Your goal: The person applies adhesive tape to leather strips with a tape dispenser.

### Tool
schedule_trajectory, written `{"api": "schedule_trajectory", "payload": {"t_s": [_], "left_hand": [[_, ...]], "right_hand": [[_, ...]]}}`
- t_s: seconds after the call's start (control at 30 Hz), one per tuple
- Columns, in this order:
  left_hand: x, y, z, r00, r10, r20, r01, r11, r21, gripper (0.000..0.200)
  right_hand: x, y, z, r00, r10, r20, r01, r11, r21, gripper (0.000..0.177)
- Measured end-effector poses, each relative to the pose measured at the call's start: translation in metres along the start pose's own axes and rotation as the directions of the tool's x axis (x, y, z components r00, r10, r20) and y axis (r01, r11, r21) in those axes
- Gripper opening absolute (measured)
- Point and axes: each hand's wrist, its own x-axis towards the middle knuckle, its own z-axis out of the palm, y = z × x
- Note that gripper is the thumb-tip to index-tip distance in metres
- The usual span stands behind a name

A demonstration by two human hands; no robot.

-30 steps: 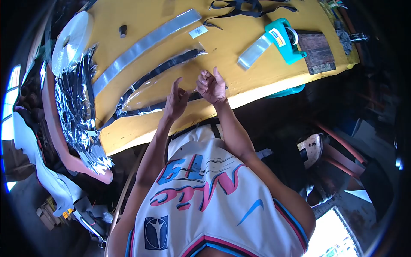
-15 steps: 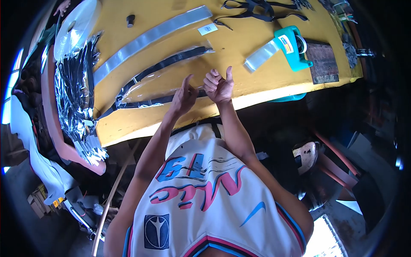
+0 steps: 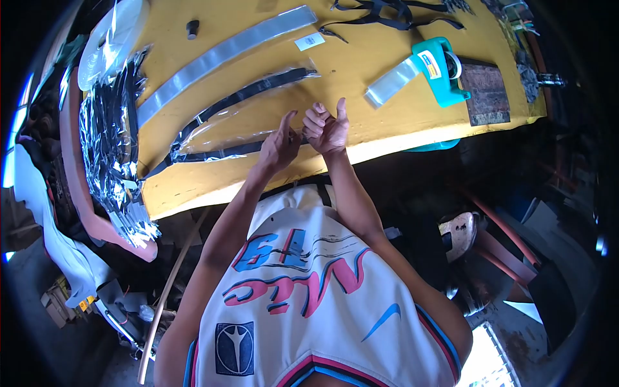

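Observation:
A long black strap (image 3: 242, 97) in clear plastic lies bent double on the yellow tabletop. Its lower length runs behind my left hand (image 3: 279, 147) towards my right hand (image 3: 327, 129). My left hand is by the near edge, its upper digit stretched out and its other fingers partly hidden. On my right hand the fingers are curled in and the thumb points up; whether the strap's end or its plastic is in them is hard to make out. The hands are close together but apart. A small white label card (image 3: 310, 41) lies beyond the strap.
A wide translucent strip (image 3: 225, 55) lies behind the strap. To the right are a teal tape dispenser (image 3: 445, 77) and a dark rectangular plate (image 3: 485, 93). Wrapped black straps (image 3: 109, 122) hang at the left edge. Black webbing (image 3: 390, 14) and a small dark cylinder (image 3: 192, 29) lie farther back.
The view has shifted slightly, so the table's contents sit a little higher and farther left. My hands hold nearly the same pose. A hand at the top left has gone out of view.

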Motion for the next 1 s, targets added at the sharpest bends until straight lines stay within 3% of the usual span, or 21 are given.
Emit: {"api": "schedule_trajectory", "payload": {"t_s": [0.13,0.37,0.43,0.53,0.67,0.87,0.93,0.97,1.0], "left_hand": [[-0.002,0.002,0.003,0.998,0.051,-0.043,-0.048,0.996,0.07,0.061],[-0.003,0.015,0.008,0.995,0.026,-0.097,-0.007,0.981,0.193,0.062],[-0.003,0.019,0.008,0.99,-0.07,-0.122,0.102,0.953,0.285,0.068],[-0.002,0.023,0.004,0.977,-0.188,-0.104,0.21,0.935,0.286,0.078],[-0.007,0.019,0.0,0.967,-0.209,-0.146,0.241,0.937,0.255,0.081],[-0.031,-0.001,0.008,0.953,-0.085,-0.292,0.151,0.965,0.213,0.07],[-0.042,-0.005,0.014,0.943,0.14,-0.301,0.025,0.874,0.485,0.064],[-0.047,-0.007,0.017,0.943,0.138,-0.304,0.028,0.875,0.484,0.064],[-0.052,-0.008,0.02,0.946,0.222,-0.237,-0.077,0.863,0.5,0.065]], "right_hand": [[0.001,0.0,0.001,1.0,0.008,0.004,-0.008,1.0,0.008,0.072],[0.001,0.0,-0.001,1.0,0.003,0.0,-0.003,1.0,0.004,0.073],[0.001,0.0,0.002,1.0,0.004,-0.011,-0.004,1.0,0.0,0.073],[0.001,0.0,0.005,1.0,0.005,-0.022,-0.005,1.0,0.002,0.073],[0.001,0.0,0.004,1.0,0.0,-0.009,0.0,1.0,-0.005,0.073],[0.002,0.001,0.003,1.0,0.003,0.012,-0.003,1.0,0.003,0.075],[0.002,0.001,0.002,1.0,0.003,0.015,-0.003,1.0,0.008,0.075],[0.002,0.001,0.002,1.0,0.003,0.019,-0.004,1.0,0.013,0.076],[0.003,0.0,0.002,1.0,0.007,0.021,-0.007,1.0,0.011,0.076]]}}
